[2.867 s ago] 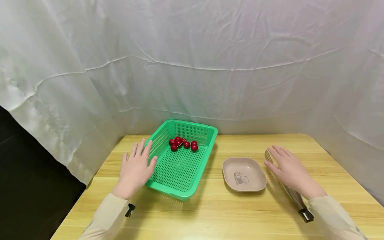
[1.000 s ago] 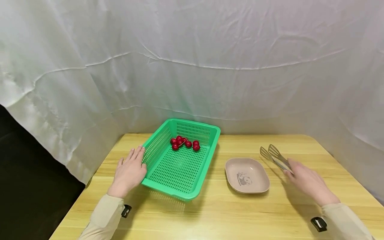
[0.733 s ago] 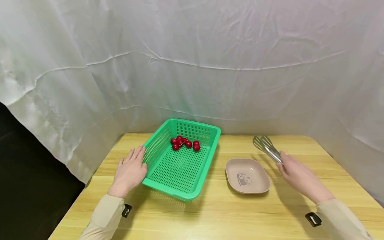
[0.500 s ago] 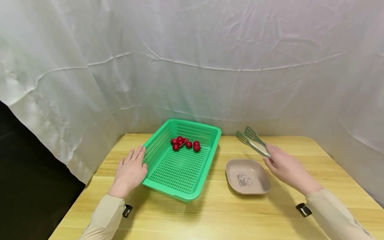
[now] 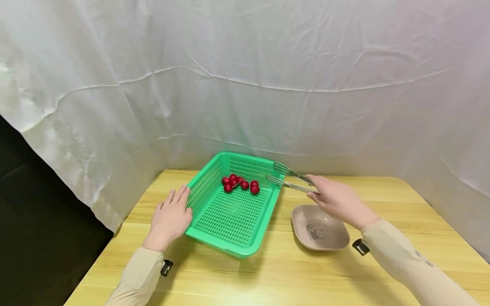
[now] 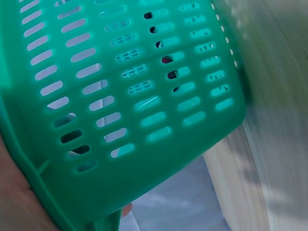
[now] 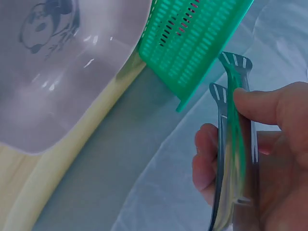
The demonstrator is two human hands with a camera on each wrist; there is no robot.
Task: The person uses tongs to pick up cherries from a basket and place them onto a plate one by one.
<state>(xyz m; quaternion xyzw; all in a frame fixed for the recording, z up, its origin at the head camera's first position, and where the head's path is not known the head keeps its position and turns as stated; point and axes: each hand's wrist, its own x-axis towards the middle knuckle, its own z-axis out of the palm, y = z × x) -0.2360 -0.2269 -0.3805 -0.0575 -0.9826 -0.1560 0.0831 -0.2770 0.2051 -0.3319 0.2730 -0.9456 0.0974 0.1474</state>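
Metal tongs [image 5: 292,185] with slotted tips are gripped by my right hand [image 5: 340,201], their arms apart and tips over the right rim of the green basket [image 5: 233,216]. The right wrist view shows thumb and fingers round the tongs [image 7: 236,144]. Several red cherries [image 5: 233,182] lie towards the back of the basket, one group at the left and a few at the right. My left hand [image 5: 170,219] rests on the basket's left rim, fingers extended; in the left wrist view the basket wall [image 6: 120,183] hides most of that hand.
A pinkish-beige square dish [image 5: 319,233] with a panda print stands right of the basket, below my right hand and forearm. Both are on a wooden table [image 5: 279,276]. A pale curtain [image 5: 268,119] hangs behind; something black [image 5: 38,221] is at the far left.
My right hand has taken hold of the tongs, lifted them and carried them left, across to the basket's rim. My left hand has come down onto the basket's left rim and stayed there.
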